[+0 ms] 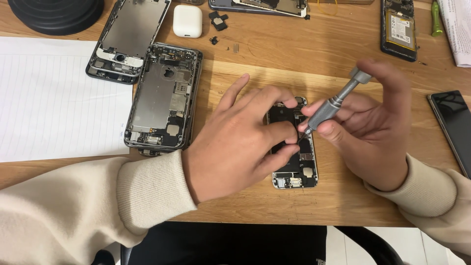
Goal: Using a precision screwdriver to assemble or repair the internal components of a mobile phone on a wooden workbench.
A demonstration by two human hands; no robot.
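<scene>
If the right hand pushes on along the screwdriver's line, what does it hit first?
Most likely the opened phone: the right hand aims the screwdriver down-left, its tip apparently on the internals already, beside the left hand's fingertips.

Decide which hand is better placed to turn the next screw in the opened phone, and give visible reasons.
Probably the right hand: it grips the grey screwdriver, tip down at the opened phone. The left hand lies flat on the phone, steadying it.

A phone repair bench, by the look of it: a wooden table (274, 54) strewn with gutted phones. Under the fingers (282, 132) lies an opened phone (304, 167), a screwdriver (328, 108) just right of them; stripped frames (162, 98), loose parts (218, 20) and lined paper (49, 103) lie to their left.
</scene>
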